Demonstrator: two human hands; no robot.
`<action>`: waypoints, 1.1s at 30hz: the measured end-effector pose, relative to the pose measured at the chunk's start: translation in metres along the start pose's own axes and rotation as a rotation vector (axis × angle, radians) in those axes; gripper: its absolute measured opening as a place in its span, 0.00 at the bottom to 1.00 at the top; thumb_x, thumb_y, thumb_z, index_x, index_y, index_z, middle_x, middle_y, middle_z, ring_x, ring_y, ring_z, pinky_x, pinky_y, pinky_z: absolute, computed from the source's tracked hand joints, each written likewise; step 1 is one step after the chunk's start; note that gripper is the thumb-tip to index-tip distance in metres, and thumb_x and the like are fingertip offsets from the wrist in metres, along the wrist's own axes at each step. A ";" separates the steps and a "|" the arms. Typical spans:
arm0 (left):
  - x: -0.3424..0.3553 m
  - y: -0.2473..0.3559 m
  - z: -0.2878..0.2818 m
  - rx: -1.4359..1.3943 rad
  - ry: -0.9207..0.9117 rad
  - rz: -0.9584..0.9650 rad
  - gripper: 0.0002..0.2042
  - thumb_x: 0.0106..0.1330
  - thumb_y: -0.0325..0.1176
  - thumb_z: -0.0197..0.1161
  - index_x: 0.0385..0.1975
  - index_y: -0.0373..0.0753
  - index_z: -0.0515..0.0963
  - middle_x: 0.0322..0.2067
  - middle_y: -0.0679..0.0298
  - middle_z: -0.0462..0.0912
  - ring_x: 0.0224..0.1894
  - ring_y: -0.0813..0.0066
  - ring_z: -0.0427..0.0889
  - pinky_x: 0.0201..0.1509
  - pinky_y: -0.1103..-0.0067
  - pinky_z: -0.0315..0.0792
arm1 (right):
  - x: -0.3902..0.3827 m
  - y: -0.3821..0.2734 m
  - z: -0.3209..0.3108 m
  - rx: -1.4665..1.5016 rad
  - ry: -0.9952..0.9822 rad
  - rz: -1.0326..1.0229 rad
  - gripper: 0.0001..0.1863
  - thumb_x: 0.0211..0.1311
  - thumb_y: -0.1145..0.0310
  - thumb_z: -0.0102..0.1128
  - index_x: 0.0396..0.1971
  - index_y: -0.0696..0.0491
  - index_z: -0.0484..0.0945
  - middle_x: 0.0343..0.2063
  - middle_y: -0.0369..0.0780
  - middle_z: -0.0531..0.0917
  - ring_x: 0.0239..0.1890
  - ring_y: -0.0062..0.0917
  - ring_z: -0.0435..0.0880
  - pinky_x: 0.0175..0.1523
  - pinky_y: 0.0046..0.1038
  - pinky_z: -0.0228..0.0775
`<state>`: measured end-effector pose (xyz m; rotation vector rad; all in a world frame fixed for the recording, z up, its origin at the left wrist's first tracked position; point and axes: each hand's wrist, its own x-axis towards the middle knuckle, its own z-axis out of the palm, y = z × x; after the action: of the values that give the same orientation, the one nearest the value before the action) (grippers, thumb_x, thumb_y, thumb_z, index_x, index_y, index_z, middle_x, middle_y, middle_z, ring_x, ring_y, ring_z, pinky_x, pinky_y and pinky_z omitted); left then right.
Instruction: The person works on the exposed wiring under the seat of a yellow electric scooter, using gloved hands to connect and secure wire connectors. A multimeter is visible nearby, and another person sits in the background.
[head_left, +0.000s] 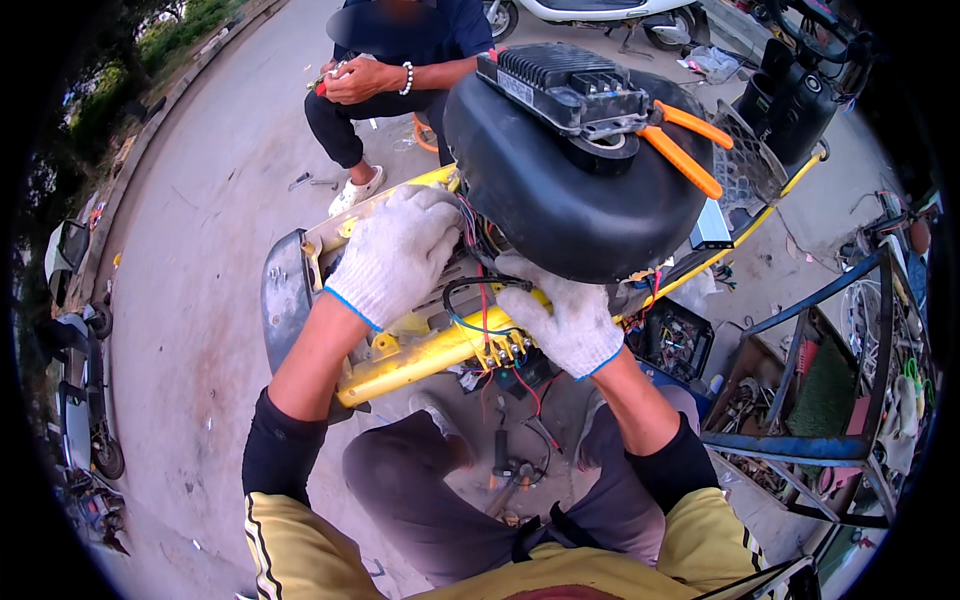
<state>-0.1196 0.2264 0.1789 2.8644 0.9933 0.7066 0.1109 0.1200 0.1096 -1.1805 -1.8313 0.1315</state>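
Head view: note thin, tangled multicoloured wiring (484, 236) beside black rounded shell (580, 215) and just beyond scuffed yellow frame tube (425, 362) bearing screw-terminal block (507, 349). Find gloved left hand (398, 248) curled at left of wiring, gloved right hand (572, 318) partly open at right, thumb apart; cannot tell any grip, with fingertips largely hidden.

Open room over pavement (190, 300) at left, black shell (560, 225) blocking upper centre, yellow tube (400, 373) mid-frame, blue rack (800, 448) lower right
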 end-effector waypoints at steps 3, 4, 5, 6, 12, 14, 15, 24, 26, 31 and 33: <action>0.012 -0.004 0.009 0.031 0.060 0.089 0.07 0.68 0.28 0.66 0.42 0.35 0.85 0.51 0.51 0.85 0.60 0.46 0.82 0.65 0.56 0.77 | -0.002 0.000 0.000 0.044 -0.024 0.089 0.21 0.67 0.56 0.74 0.53 0.54 0.91 0.52 0.48 0.90 0.53 0.48 0.89 0.61 0.44 0.80; 0.017 -0.008 0.013 0.071 0.007 0.101 0.09 0.66 0.28 0.66 0.44 0.35 0.85 0.52 0.48 0.83 0.60 0.44 0.81 0.64 0.54 0.76 | -0.001 -0.004 0.000 0.055 -0.021 0.113 0.20 0.66 0.59 0.74 0.53 0.53 0.91 0.53 0.50 0.89 0.59 0.48 0.86 0.69 0.44 0.74; 0.021 -0.005 0.015 0.075 -0.032 0.089 0.09 0.67 0.29 0.65 0.43 0.34 0.85 0.51 0.48 0.84 0.60 0.44 0.81 0.63 0.55 0.77 | -0.005 -0.006 0.002 0.068 -0.015 0.152 0.20 0.65 0.58 0.74 0.52 0.54 0.91 0.53 0.50 0.89 0.58 0.47 0.87 0.68 0.44 0.75; 0.026 -0.002 0.016 0.078 -0.071 0.079 0.09 0.68 0.29 0.63 0.42 0.33 0.85 0.51 0.47 0.84 0.59 0.43 0.81 0.63 0.55 0.77 | -0.004 -0.005 0.002 0.074 -0.009 0.148 0.20 0.64 0.58 0.75 0.51 0.55 0.91 0.52 0.50 0.89 0.55 0.47 0.88 0.66 0.44 0.77; 0.058 -0.004 0.049 0.318 -0.348 -0.099 0.10 0.69 0.35 0.63 0.42 0.39 0.88 0.53 0.47 0.88 0.59 0.46 0.84 0.63 0.59 0.78 | -0.007 -0.002 0.012 0.086 0.024 0.155 0.23 0.62 0.57 0.77 0.50 0.58 0.91 0.48 0.49 0.90 0.47 0.46 0.91 0.56 0.43 0.82; 0.066 -0.014 0.064 0.405 -0.283 0.017 0.12 0.70 0.37 0.63 0.47 0.40 0.88 0.55 0.50 0.88 0.60 0.48 0.84 0.65 0.62 0.77 | -0.007 -0.002 0.009 0.049 -0.003 0.154 0.26 0.62 0.52 0.76 0.53 0.56 0.90 0.48 0.49 0.91 0.49 0.46 0.91 0.55 0.43 0.82; 0.065 -0.024 0.074 0.447 -0.253 0.076 0.14 0.71 0.37 0.63 0.49 0.41 0.88 0.55 0.51 0.89 0.61 0.49 0.84 0.66 0.63 0.76 | -0.006 -0.002 0.009 0.052 -0.017 0.144 0.27 0.63 0.51 0.75 0.55 0.55 0.89 0.49 0.49 0.91 0.49 0.46 0.91 0.55 0.44 0.82; 0.089 -0.065 0.089 0.065 -0.110 0.028 0.19 0.78 0.37 0.61 0.65 0.38 0.81 0.64 0.53 0.85 0.67 0.53 0.81 0.74 0.65 0.72 | -0.010 0.003 0.016 -0.090 0.109 0.072 0.32 0.65 0.44 0.69 0.61 0.49 0.85 0.50 0.48 0.90 0.52 0.50 0.88 0.61 0.56 0.73; 0.088 -0.078 0.089 -0.057 -0.049 -0.001 0.20 0.78 0.36 0.61 0.66 0.38 0.80 0.64 0.54 0.85 0.66 0.55 0.81 0.74 0.65 0.73 | -0.010 0.006 0.018 -0.060 0.116 0.079 0.31 0.65 0.43 0.69 0.59 0.50 0.86 0.50 0.48 0.90 0.55 0.51 0.87 0.65 0.56 0.70; 0.081 -0.104 0.099 -0.169 -0.103 -0.054 0.20 0.80 0.35 0.60 0.68 0.36 0.78 0.65 0.54 0.84 0.66 0.58 0.82 0.74 0.66 0.75 | -0.012 0.006 0.016 -0.007 0.126 0.121 0.31 0.65 0.41 0.67 0.46 0.58 0.91 0.51 0.51 0.89 0.62 0.48 0.83 0.73 0.56 0.63; 0.071 -0.117 0.101 -0.193 -0.156 -0.071 0.21 0.81 0.35 0.60 0.69 0.36 0.78 0.65 0.54 0.84 0.66 0.60 0.82 0.74 0.67 0.75 | -0.011 0.008 0.022 -0.030 0.136 0.098 0.30 0.67 0.41 0.65 0.43 0.57 0.92 0.51 0.49 0.89 0.63 0.43 0.82 0.73 0.53 0.60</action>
<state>-0.0946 0.3737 0.0973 2.6567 0.9444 0.5318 0.1012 0.1238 0.0863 -1.2695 -1.6635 0.0773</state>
